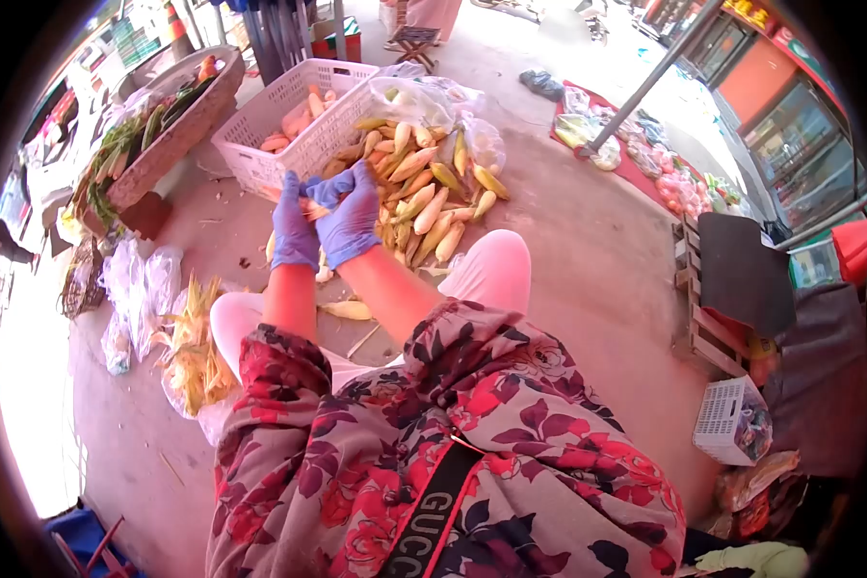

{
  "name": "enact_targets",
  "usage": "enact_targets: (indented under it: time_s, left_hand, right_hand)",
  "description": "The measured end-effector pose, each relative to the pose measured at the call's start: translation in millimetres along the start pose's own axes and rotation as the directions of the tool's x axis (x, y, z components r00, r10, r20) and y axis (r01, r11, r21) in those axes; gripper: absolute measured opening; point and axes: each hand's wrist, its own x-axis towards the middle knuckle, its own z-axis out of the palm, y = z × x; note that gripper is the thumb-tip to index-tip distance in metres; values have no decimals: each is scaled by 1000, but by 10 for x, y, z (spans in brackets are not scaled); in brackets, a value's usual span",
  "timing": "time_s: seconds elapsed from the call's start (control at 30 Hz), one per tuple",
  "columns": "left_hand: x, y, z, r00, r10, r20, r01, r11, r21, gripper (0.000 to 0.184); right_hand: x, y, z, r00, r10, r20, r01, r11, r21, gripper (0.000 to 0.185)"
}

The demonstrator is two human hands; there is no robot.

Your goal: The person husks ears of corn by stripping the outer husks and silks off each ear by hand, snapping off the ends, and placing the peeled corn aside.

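Observation:
Both hands wear blue-purple gloves and are close together in front of the crate. My left hand [295,223] is closed round something orange-yellow, mostly hidden by the fingers. My right hand [350,214] is closed beside it, its fingers bent at the same small item, which I cannot make out. Just beyond and to the right lies a heap of corn cobs [424,188], many still in yellow-green husk. A white plastic crate [250,159] behind the hands holds some pinkish-orange pieces. One husked cob [347,310] lies on the ground below the wrists.
Torn husks [197,352] fill a plastic bag at the left, near more clear bags [143,279]. A long basket of green vegetables [188,125] stands at the upper left. At the right are a wooden pallet [708,328], a white basket [727,419] and a slanting pole [645,82].

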Motion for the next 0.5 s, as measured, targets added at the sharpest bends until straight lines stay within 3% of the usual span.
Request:
enact_targets:
  time_s: [0.03,0.1,0.13,0.17,0.23,0.3,0.4,0.43,0.5]
  left_hand:
    - [59,90,58,999,-15,-49,12,999,-52,18]
    - [368,185,-177,996,-6,-93,3,1000,-29,22]
    - [435,236,-176,992,-28,-126,16,996,-90,20]
    - [502,376,-261,982,-164,-90,151,978,-144,18]
    - [779,478,-558,992,-127,20,129,978,-163,19]
    - [704,536,-453,968,-239,-75,225,962,-156,18]
    - [398,638,-215,992,-125,30,128,984,-121,23]
    - [379,666,-162,993,-82,81,88,993,-76,23]
    - [281,571,-164,985,-29,169,30,1000,1,24]
  right_hand:
    - [-34,-44,37,997,69,37,-65,993,-99,45]
    - [-199,-35,41,988,47,144,-9,966,-257,45]
    - [-303,-93,159,994,42,97,-15,965,-262,49]
    - [-360,-149,115,988,66,138,-20,951,-309,48]
    - [-638,-273,158,970,130,207,-29,902,-431,45]
    - [-762,-251,94,962,141,232,-7,867,-498,45]
    - [-614,-452,93,969,162,186,-21,805,-593,37]
    - [-546,-521,138,989,126,70,-40,706,-707,28]
    - [-358,-524,166,973,90,212,182,262,-948,24]
